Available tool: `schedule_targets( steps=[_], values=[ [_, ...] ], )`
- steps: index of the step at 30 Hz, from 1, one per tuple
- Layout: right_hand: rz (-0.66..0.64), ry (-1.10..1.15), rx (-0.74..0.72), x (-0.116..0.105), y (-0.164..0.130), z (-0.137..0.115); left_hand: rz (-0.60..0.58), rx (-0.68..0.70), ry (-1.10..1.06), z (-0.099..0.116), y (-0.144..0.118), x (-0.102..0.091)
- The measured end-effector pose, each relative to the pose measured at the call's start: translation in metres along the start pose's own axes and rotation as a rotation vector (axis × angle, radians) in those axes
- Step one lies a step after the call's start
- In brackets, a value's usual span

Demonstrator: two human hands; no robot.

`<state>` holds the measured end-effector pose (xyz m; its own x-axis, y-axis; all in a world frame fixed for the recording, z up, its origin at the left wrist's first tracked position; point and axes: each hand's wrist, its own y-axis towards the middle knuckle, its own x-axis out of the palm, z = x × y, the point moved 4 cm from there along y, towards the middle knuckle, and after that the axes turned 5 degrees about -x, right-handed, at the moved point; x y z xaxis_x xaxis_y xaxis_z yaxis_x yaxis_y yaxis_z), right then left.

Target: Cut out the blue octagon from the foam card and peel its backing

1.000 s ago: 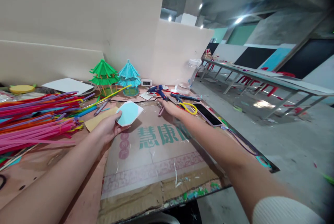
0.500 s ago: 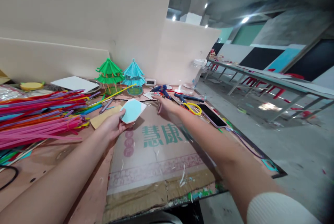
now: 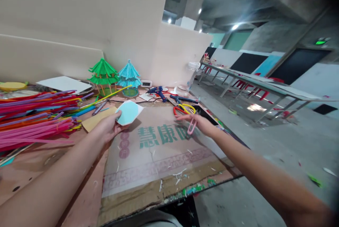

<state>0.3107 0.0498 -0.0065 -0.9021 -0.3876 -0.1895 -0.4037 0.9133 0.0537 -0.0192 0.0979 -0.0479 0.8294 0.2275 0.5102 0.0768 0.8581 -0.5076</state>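
Note:
In my left hand is a light-blue hexagonal piece of card with white showing at its edge. Thumb on top and fingers beneath grip it above the left part of a cardboard sheet printed with green characters. My right hand is above the right side of that sheet, its fingers pointing left. Held in it is a small pink utility knife with a slotted body. Just beyond the fingers lie red-handled pliers and a yellow-handled tool.
Colourful pipe cleaners are piled at the left. A green model pavilion and a blue one stand at the back. A blue glue gun, a phone and a plastic jar sit toward the right edge.
My right hand has drawn back from near the glue gun toward the right, and the pink knife now shows in it. The left hand still holds the blue hexagon. The view has turned slightly right.

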Motion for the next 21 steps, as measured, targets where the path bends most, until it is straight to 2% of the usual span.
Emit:
schedule_targets(
  steps=[1,5,6,8,10,11,13,15,16,17,18,21],
  values=[
    [0.004,-0.006,0.034,-0.003,-0.007,0.004,0.017,0.006,0.016,0.000,-0.001,0.000],
    [-0.497,0.252,0.286,0.038,-0.029,0.005,0.074,0.034,0.083,0.000,-0.002,0.000],
    [-0.486,0.273,0.255,0.044,-0.025,-0.001,0.081,0.043,0.099,0.000,-0.001,0.000],
    [-0.304,0.250,0.052,0.047,-0.005,-0.015,0.088,0.064,0.132,-0.001,0.000,-0.001],
    [-0.207,0.134,-0.054,0.056,0.015,-0.020,0.084,0.095,0.166,-0.002,0.000,-0.001],
    [-0.223,0.062,-0.045,0.065,0.023,-0.017,0.078,0.113,0.182,-0.001,0.000,-0.001],
    [-0.394,0.002,0.000,0.090,0.030,-0.012,0.067,0.161,0.212,0.002,-0.004,0.000],
    [-0.613,0.088,0.081,0.112,0.029,-0.012,0.042,0.228,0.250,0.007,-0.009,0.002],
    [-0.653,0.116,0.109,0.116,0.030,-0.015,0.014,0.278,0.279,0.011,-0.014,0.005],
    [-0.606,0.103,0.093,0.114,0.035,-0.022,-0.046,0.362,0.351,0.016,-0.019,0.010],
    [-0.474,0.057,0.025,0.106,0.042,-0.032,-0.079,0.441,0.421,0.020,-0.025,0.014],
    [-0.198,-0.179,-0.186,0.081,0.062,-0.065,-0.072,0.610,0.620,0.027,-0.043,0.025]
  ],
)
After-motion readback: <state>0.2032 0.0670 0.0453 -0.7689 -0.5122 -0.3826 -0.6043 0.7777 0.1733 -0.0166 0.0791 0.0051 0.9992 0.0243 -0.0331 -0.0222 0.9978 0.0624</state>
